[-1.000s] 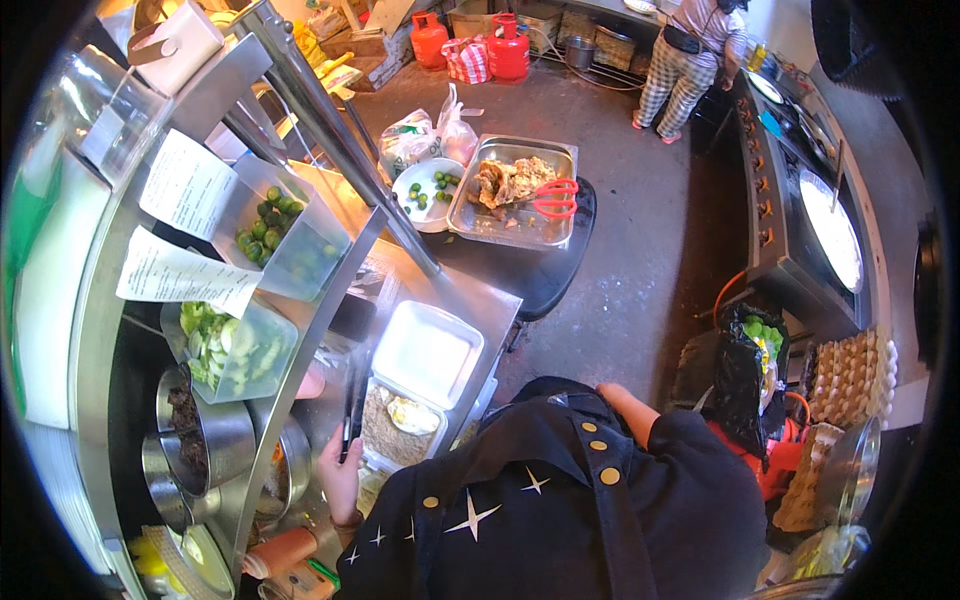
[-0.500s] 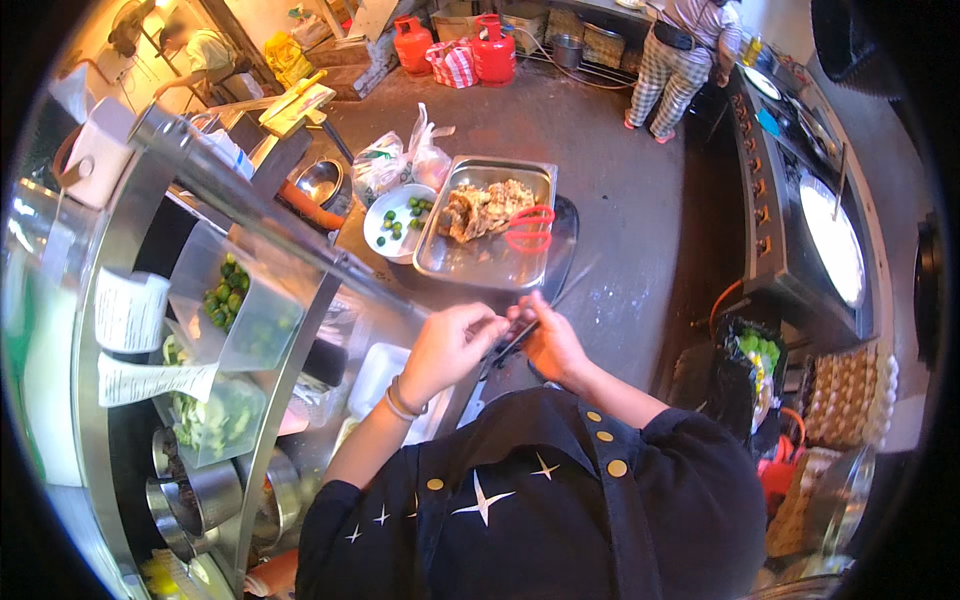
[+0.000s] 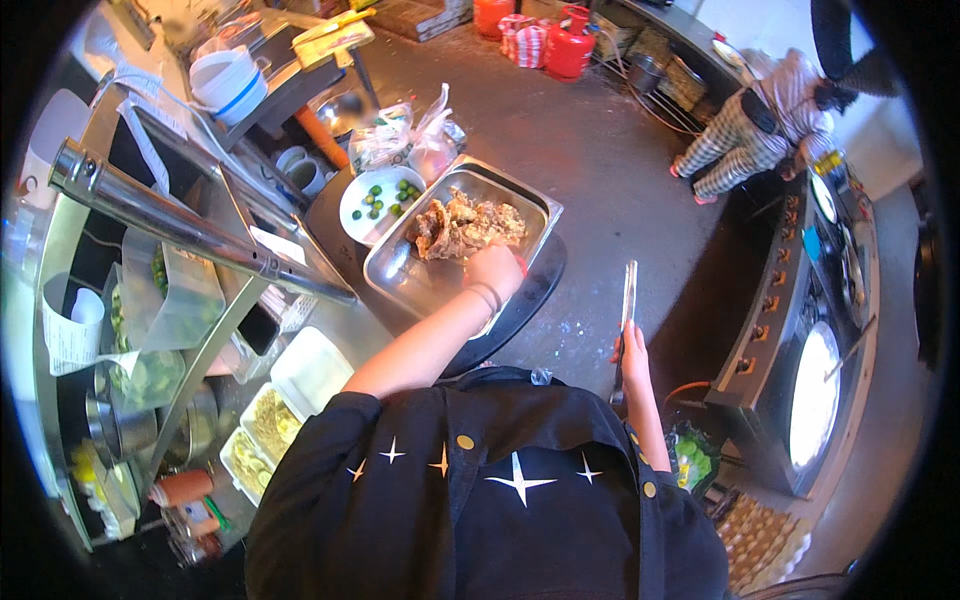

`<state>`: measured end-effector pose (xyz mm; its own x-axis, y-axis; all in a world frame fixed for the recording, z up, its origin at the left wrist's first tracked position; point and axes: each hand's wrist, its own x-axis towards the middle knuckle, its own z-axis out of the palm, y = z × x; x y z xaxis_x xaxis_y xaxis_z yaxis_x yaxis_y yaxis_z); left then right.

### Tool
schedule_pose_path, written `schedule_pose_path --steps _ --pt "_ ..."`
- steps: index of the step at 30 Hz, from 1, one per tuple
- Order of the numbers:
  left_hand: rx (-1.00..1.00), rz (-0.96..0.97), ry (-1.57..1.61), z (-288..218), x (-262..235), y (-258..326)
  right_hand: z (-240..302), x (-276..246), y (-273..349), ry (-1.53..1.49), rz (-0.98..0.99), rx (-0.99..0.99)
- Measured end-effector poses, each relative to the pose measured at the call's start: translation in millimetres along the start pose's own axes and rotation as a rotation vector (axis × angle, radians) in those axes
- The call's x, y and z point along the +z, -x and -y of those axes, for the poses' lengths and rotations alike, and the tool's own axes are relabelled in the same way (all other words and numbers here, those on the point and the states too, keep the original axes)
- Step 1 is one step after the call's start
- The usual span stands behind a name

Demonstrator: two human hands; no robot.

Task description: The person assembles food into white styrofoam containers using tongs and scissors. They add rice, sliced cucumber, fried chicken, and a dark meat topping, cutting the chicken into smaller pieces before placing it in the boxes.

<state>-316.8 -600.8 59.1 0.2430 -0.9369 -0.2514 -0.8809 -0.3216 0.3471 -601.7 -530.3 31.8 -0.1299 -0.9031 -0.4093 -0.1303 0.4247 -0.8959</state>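
Observation:
My left hand [image 3: 497, 270] reaches into a metal tray [image 3: 400, 285] of cooked, browned meat pieces [image 3: 465, 225]. Its fingers are closed at the near right side of the meat, around the red-handled scissors [image 3: 522, 264]; only a bit of red shows past the hand, and the blades are hidden. Off to the right, my right hand [image 3: 633, 355] grips a long, narrow metal utensil that looks like tongs [image 3: 629, 290], held upright with its shiny end pointing away from me. The tray rests on a dark round board [image 3: 545, 290].
A white bowl of small green citrus fruits [image 3: 355, 215] and plastic bags [image 3: 430, 140] stand beyond the tray. Foam boxes with rice [image 3: 305, 375] lie left, beside a metal shelf frame [image 3: 170, 220]. At the right is a stove [image 3: 760, 330], with another person [image 3: 760, 125] bending near its far end.
My hands, together before the tray earlier, have parted. The left went into the tray onto the red handles; the right moved right with the metal utensil. The view has turned, and the other person bends lower.

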Motion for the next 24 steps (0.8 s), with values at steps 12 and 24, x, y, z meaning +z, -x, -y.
schedule_pose_path --steps 12,24 --pt "-0.225 0.005 0.303 66 -31 71 88 126 -56 0.695 0.361 -0.616" --pt "-0.407 0.036 1.355 95 -46 96 107 216 -80 0.979 0.506 -0.555"
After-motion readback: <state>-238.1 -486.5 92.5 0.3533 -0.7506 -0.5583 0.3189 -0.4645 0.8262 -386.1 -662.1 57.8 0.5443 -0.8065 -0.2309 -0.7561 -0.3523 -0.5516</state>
